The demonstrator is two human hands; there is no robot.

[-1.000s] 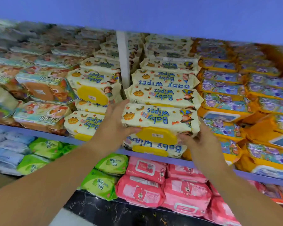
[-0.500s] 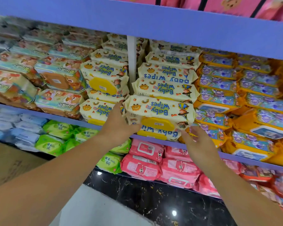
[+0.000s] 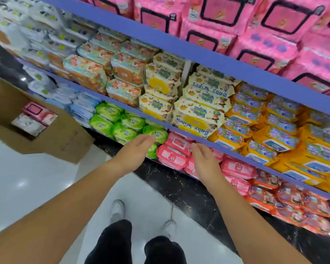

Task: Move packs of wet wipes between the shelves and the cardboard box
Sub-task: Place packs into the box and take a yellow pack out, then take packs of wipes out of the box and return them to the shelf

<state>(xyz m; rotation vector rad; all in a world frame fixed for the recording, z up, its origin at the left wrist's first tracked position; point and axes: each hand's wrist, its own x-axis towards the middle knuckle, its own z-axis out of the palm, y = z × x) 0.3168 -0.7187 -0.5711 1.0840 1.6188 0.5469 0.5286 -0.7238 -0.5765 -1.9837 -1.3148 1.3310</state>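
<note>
1. Metal shelving with flat blue-violet front edges (image 3: 198, 54) slants across the view; 2 such edges show, one above the other.
2. A white upright post (image 3: 187, 70) stands at the back between 2 bays.
3. A band of polished black stone flooring with pale flecks (image 3: 179, 187) runs along the shelving's foot.
4. A glossy white tile floor (image 3: 36, 197) lies nearer, carrying soft glints of overhead light (image 3: 20, 184).

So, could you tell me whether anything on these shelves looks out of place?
Only mildly: the front Baby Wipes stack overhangs the middle shelf, and its bottom pack sags past the blue edge. The print on those packs also reads upside down. Nothing looks spilled or torn.
</note>
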